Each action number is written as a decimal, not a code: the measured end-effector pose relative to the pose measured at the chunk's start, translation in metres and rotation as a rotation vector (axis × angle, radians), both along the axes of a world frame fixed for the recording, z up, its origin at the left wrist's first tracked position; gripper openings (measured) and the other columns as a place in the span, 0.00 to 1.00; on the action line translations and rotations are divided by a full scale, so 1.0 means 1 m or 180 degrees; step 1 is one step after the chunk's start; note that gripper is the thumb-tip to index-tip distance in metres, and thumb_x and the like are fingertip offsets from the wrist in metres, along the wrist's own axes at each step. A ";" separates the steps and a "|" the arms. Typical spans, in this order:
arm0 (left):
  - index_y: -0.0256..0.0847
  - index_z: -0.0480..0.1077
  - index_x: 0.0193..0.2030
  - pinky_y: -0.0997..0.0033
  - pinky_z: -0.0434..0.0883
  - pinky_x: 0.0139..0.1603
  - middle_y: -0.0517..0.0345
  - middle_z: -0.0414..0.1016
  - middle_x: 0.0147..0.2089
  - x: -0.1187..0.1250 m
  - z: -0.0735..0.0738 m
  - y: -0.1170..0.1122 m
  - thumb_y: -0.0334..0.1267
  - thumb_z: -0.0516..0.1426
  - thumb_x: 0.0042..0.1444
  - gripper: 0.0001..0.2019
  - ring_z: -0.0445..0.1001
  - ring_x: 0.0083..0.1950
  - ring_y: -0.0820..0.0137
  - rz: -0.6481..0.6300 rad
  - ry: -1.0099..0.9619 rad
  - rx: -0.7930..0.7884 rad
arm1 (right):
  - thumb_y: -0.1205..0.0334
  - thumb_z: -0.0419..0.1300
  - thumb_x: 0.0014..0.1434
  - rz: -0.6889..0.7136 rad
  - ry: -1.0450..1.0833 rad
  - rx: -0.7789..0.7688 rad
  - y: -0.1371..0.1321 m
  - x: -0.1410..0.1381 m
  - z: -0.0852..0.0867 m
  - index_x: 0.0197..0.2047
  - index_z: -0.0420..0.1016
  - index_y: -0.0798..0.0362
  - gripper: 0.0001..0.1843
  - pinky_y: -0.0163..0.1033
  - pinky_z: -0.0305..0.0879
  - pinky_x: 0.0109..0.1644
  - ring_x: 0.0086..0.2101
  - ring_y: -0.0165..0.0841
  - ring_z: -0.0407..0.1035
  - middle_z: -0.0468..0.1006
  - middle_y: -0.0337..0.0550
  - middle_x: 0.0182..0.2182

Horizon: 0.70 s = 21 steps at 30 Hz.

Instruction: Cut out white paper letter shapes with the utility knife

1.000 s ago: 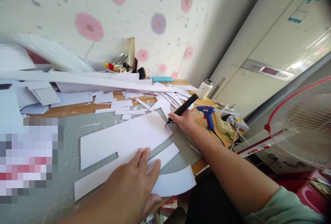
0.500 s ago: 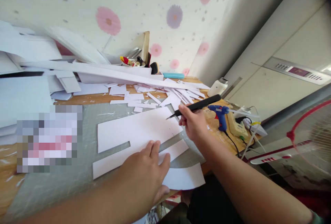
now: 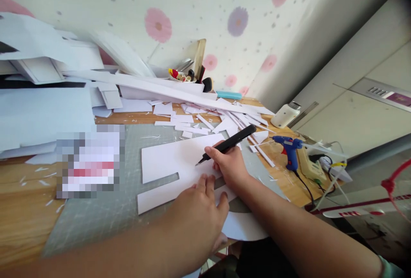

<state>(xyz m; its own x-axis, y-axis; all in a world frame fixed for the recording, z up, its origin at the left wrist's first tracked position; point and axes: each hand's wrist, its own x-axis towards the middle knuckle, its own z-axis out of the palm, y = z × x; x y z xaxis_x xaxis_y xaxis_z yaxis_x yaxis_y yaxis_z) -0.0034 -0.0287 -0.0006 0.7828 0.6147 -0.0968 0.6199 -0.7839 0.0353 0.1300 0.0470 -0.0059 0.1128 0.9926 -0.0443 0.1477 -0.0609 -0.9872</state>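
Note:
A white foam board piece (image 3: 173, 154) with a narrow slot cut into its left side lies on the grey cutting mat (image 3: 105, 222). My left hand (image 3: 201, 207) rests on the board's near part with its fingers stretched out, holding nothing. In my right hand (image 3: 229, 162) is a black craft knife (image 3: 234, 139), gripped like a pen and slanting down to the left. Its thin tip is over the middle of the board, just beyond my left fingertips; whether it touches I cannot tell. My hands hide the board's right part. A curved white piece (image 3: 244, 226) lies nearer to me.
White strips and scraps (image 3: 192, 119) litter the back of the wooden table (image 3: 28, 196). Stacked white sheets (image 3: 41, 115) stand at the left, beside a blurred-out patch. To the right are a blue glue gun (image 3: 290, 152), a power strip (image 3: 310, 164) and a white jar (image 3: 285, 114).
My right hand has brought the knife tip left and nearer to me over the board, closer to my left hand. My left hand stays on the board. The whole view has shifted.

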 end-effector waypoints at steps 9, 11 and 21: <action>0.31 0.62 0.67 0.41 0.72 0.54 0.15 0.61 0.65 0.000 0.000 0.000 0.57 0.55 0.60 0.36 0.61 0.67 0.32 -0.0039 -0.0002 0.0044 | 0.48 0.72 0.43 0.0011 -0.0148 0.0044 0.002 0.000 -0.004 0.26 0.71 0.53 0.19 0.33 0.57 0.19 0.17 0.26 0.58 0.68 0.34 0.16; 0.30 0.63 0.67 0.40 0.72 0.54 0.14 0.61 0.65 0.000 -0.003 -0.001 0.57 0.56 0.60 0.37 0.61 0.66 0.31 -0.0050 -0.0046 0.0084 | 0.49 0.72 0.43 0.0026 -0.0217 0.0059 0.002 0.000 -0.004 0.25 0.71 0.53 0.19 0.34 0.57 0.20 0.17 0.26 0.58 0.67 0.34 0.15; 0.35 0.63 0.67 0.41 0.72 0.54 0.16 0.60 0.66 0.000 0.007 0.002 0.57 0.56 0.59 0.35 0.62 0.67 0.34 0.0069 0.0026 -0.0050 | 0.49 0.70 0.44 0.0063 -0.0437 0.0214 0.002 0.002 -0.002 0.23 0.74 0.54 0.17 0.36 0.64 0.25 0.21 0.29 0.64 0.76 0.41 0.22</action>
<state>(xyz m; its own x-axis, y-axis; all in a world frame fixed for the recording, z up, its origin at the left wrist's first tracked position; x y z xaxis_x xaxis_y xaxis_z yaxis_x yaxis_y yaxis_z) -0.0034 -0.0268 0.0066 0.7686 0.6297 -0.1128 0.6369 -0.7698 0.0423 0.1318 0.0491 -0.0078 0.0936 0.9949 0.0367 0.2822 0.0089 -0.9593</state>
